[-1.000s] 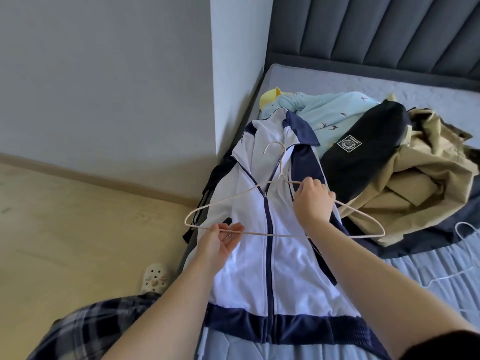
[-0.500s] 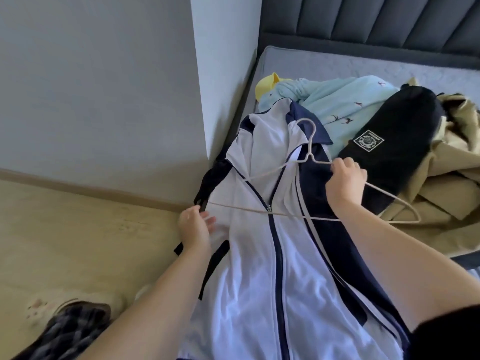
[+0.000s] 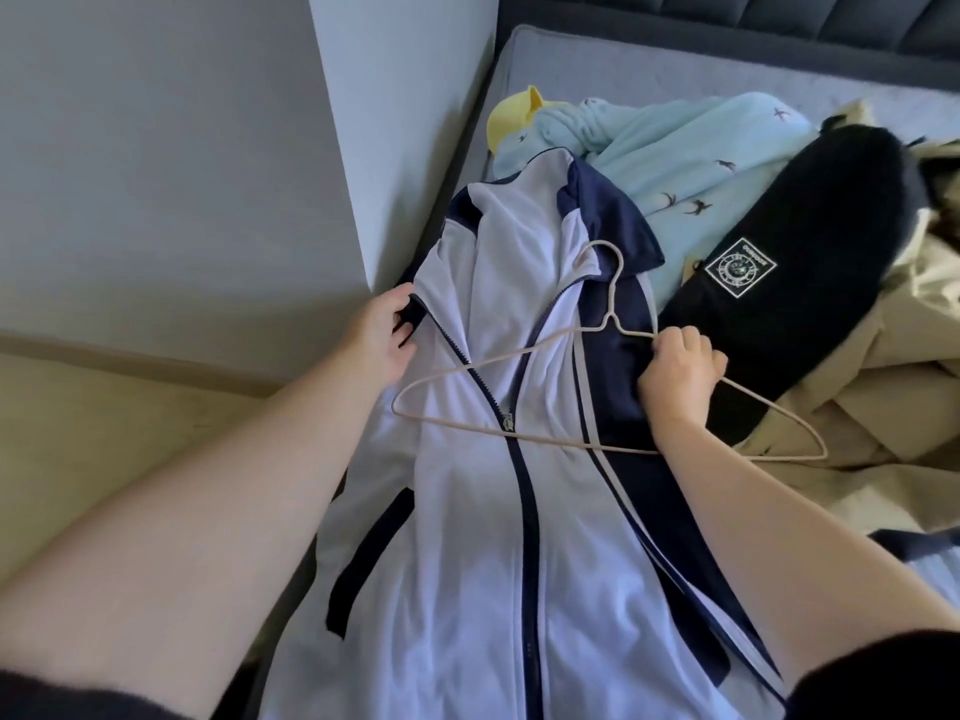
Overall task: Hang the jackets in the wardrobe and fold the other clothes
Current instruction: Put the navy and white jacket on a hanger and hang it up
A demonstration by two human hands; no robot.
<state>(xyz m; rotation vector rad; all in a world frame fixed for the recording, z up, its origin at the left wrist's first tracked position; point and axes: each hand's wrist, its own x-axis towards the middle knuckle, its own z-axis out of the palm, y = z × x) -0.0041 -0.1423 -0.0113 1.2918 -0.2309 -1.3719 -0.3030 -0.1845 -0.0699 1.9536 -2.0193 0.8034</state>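
Observation:
A white and navy zip jacket (image 3: 467,511) lies face up along the bed's left edge, its zip open at the top. A thin beige wire hanger (image 3: 587,330) lies across its chest, hook pointing toward the collar. My right hand (image 3: 680,376) grips the hanger's right arm near the neck. My left hand (image 3: 382,337) touches the jacket's left shoulder edge, fingers on the navy trim. A light blue garment (image 3: 675,148), a black garment with a white patch (image 3: 795,272) and a tan jacket (image 3: 883,387) are piled on the right.
A grey bed (image 3: 675,65) with a dark padded headboard (image 3: 779,23) carries the clothes. A grey wall corner (image 3: 395,122) stands close on the left of the bed. Pale wooden floor (image 3: 130,433) lies at the left. Something yellow (image 3: 511,114) peeks out behind the blue garment.
My left hand let go of the hanger's bottom bar and moved up to the jacket's left shoulder. My right hand shifted the hanger up and to the right.

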